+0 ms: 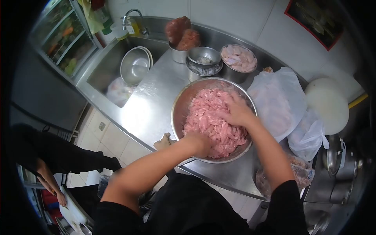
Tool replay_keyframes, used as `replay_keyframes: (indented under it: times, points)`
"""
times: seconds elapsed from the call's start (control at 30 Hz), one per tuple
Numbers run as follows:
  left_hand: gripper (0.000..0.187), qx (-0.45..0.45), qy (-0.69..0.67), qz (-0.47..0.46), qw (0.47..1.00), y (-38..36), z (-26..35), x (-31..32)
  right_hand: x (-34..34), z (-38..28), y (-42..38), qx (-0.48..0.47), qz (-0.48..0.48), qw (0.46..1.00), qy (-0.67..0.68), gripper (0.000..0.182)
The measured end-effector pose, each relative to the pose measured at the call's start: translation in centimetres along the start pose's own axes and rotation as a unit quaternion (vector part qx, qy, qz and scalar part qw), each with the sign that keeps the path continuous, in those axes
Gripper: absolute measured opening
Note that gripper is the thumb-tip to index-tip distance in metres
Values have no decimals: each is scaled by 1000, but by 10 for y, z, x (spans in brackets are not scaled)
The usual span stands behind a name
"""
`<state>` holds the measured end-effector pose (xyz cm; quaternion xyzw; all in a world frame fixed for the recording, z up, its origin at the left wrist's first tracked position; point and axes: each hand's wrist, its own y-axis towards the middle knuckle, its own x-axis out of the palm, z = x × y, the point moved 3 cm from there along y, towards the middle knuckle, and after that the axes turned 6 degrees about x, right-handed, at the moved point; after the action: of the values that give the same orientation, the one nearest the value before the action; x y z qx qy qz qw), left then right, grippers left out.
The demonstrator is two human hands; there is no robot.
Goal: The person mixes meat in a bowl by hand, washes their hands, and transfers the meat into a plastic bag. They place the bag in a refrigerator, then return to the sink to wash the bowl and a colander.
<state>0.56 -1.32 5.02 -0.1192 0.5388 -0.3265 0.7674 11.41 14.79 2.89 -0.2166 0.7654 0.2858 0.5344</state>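
A large steel bowl stands on the steel counter, filled with strips of raw pink meat. My left hand is in the meat at the bowl's near left side, its fingers hidden in it. At the right side of the bowl my right hand lies on the meat with its fingers spread, slightly blurred. Just behind the bowl are small steel bowls stacked together, and a steel pot of pale meat pieces.
A sink with two bowls lies left, below a faucet. White plastic bags and a round white board are right. Another person in black stands at the far left. Pots stand at the right edge.
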Motion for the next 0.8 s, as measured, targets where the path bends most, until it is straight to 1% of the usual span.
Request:
replay_keyframes:
  times: [0.03, 0.1, 0.13, 0.17, 0.2, 0.27, 0.3, 0.33, 0.37, 0.4, 0.43, 0.47, 0.5, 0.53, 0.57, 0.6, 0.63, 0.67, 0.7, 0.73, 0.8]
  points:
    - [45, -5, -7, -35, 999, 4, -5, -5, 25, 1, 5, -19, 43, 999, -7, 43]
    - [39, -12, -24, -112, 993, 14, -23, -28, 71, 2, 9, -22, -24, 999, -2, 45]
    - [34, 15, -25, -121, 992, 16, -31, -37, 65, -7, 11, -34, -152, 987, -31, 46]
    - [31, 42, -24, -127, 991, 18, -39, -50, 31, -20, 25, -46, -274, 959, -62, 47]
    - [29, 34, -3, -82, 996, 11, -39, -67, -1, -33, 34, -59, -390, 914, -93, 48]
    - [27, 17, 38, 10, 999, -1, -42, -87, -46, -55, 42, 34, -367, 922, -118, 40]
    - [27, 1, 67, 62, 996, -4, -46, -93, -64, -66, 41, 68, -336, 933, -113, 37]
    - [27, -44, 33, 124, 991, -3, -49, -94, -73, -73, 39, 97, -301, 943, -104, 36]
    - [27, -92, 2, 189, 978, 5, -53, -93, -57, -68, 36, 45, -213, 976, -33, 36]
    - [24, -114, -61, 250, 960, 21, -64, -77, -28, -54, 38, -16, -118, 992, 47, 38]
    - [25, -97, -79, 302, 945, 24, -65, -58, 6, -38, 41, -115, -82, 989, 49, 46]
    - [30, -59, 4, 175, 983, 46, -82, -30, 14, -39, 37, -225, -109, 968, 25, 47]
    - [32, -50, 30, 208, 976, 48, -80, -30, 19, -33, 45, -192, -185, 963, 49, 43]
    - [29, -93, -51, 282, 953, 17, -62, -50, 24, -26, 53, -151, -256, 952, 68, 39]
    - [28, -17, -91, 326, 941, 0, -58, -66, -7, -56, 51, -167, -169, 946, 220, 34]
    - [26, -32, -85, 402, 911, -10, -63, -69, -20, -66, 52, -187, -97, 965, 157, 30]
    - [24, 22, 9, 460, 888, 7, -74, -65, 2, -37, 53, -121, -187, 961, 162, 26]
    - [25, 5, -44, 489, 871, -19, -84, -71, 11, -28, 58, -84, -280, 956, 4, 19]
    - [25, -3, -98, 517, 851, -43, -82, -83, 22, -8, 68, -120, -140, 981, 61, 16]
    - [26, -4, -153, 542, 826, -65, -87, -92, 27, 2, 83, -149, -1, 982, 119, 14]
    - [29, 8, -200, 596, 778, -89, -130, -97, 11, -22, 112, -113, 14, 976, 186, 13]
